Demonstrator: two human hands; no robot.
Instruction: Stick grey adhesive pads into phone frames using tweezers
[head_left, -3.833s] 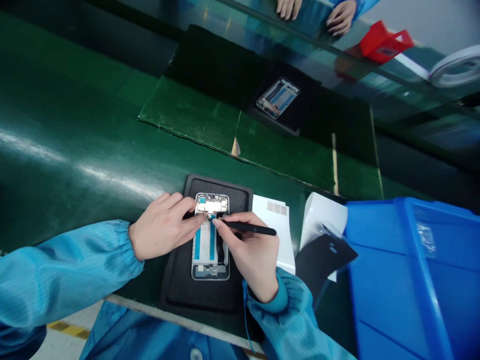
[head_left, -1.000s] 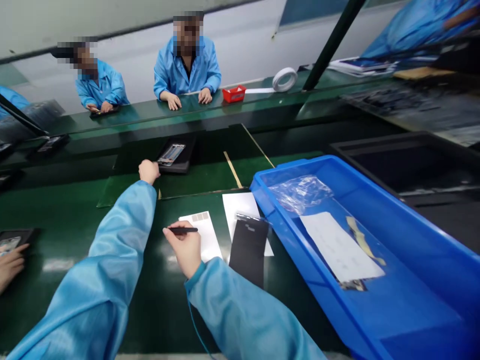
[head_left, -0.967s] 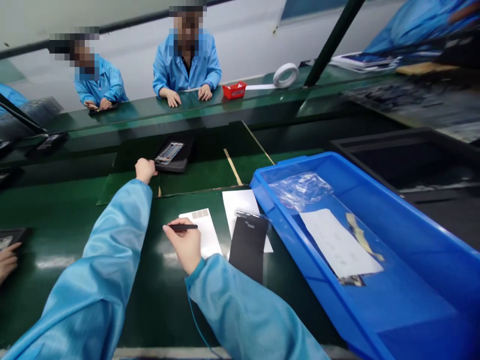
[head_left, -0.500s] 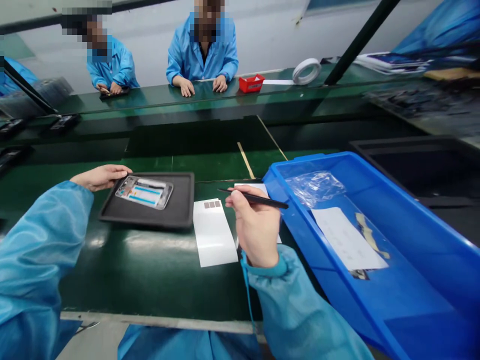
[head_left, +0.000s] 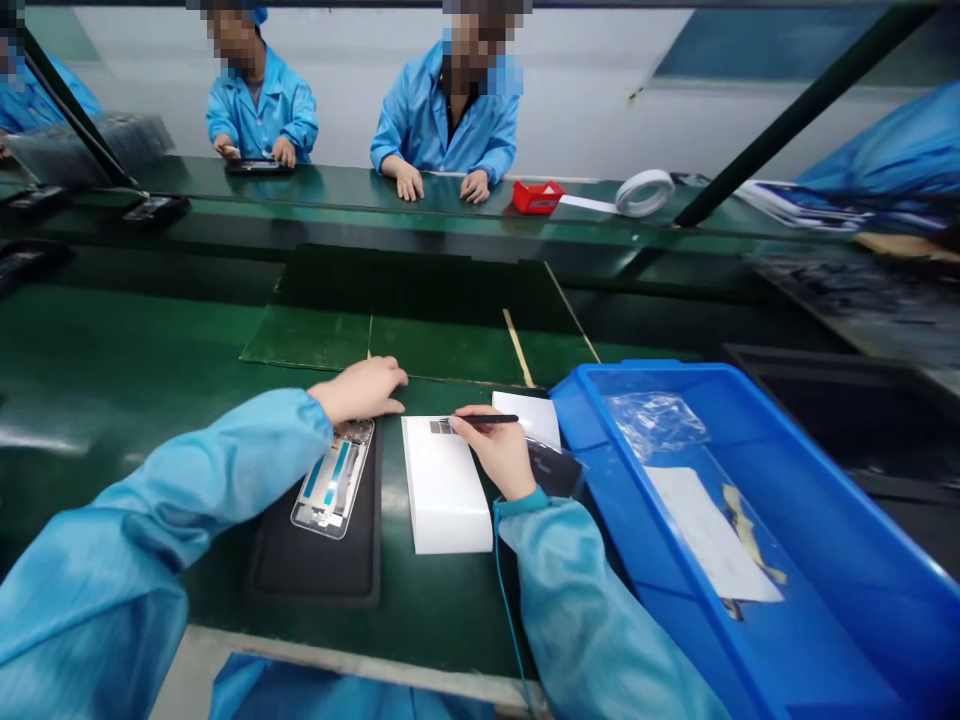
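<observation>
— When I pulled up the head feed, what was the right hand [head_left: 499, 452] doing?

— It was clenched round a black pointed tool [head_left: 487, 420], with the tip right at the small grey patches [head_left: 441, 427] on the white card [head_left: 442, 490]. I could not tell whether the tip touched them.

— And the left hand [head_left: 358, 390]?

— It was open and relaxed, gripping nothing, just past the top end of the phone frame [head_left: 334, 478]. The frame lay in a black tray [head_left: 315, 570] just left of the white card.

— What worried you?

— A slip of the tip could have scored the card or dragged a patch askew. The left sleeve [head_left: 225, 450] also lay close above the frame, so a careless shift of that arm could have nudged the frame or the tray. Right of the card, the blue plastic bin [head_left: 600, 375] sat near enough for the right cuff [head_left: 517, 510] to catch its rim.

— What differed from the frame just before?

— The tray had swung from crosswise to lengthwise, and the tool, held in the air then, had come down to the patches.
</observation>
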